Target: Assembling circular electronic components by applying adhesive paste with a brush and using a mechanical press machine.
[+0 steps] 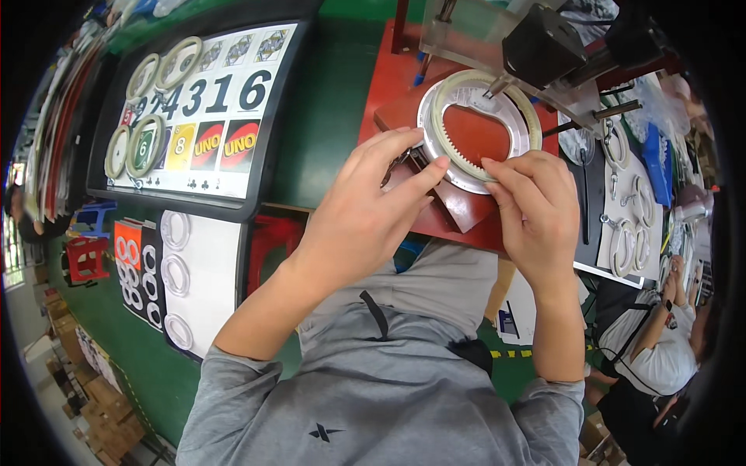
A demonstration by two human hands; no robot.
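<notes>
A cream ring with fine inner teeth [458,159] lies tilted over a white ring-shaped seat [426,116] on a red fixture block [478,133]. My left hand [369,206] is at the left edge of these rings, thumb on the toothed ring's near left rim and index fingertip by the seat's outer edge. With thumb and index finger closed, my right hand [536,206] pinches the toothed ring's near right rim. Part of the ring's far side passes beneath a clear plate [466,39] of the machine.
A black motor-like block [544,43] and metal rods stand beyond the rings. On the left, a black-framed board [260,147] with printed cards carries several cream rings [179,64]. More rings [624,247] lie on a white sheet at right. A person [664,349] sits at far right.
</notes>
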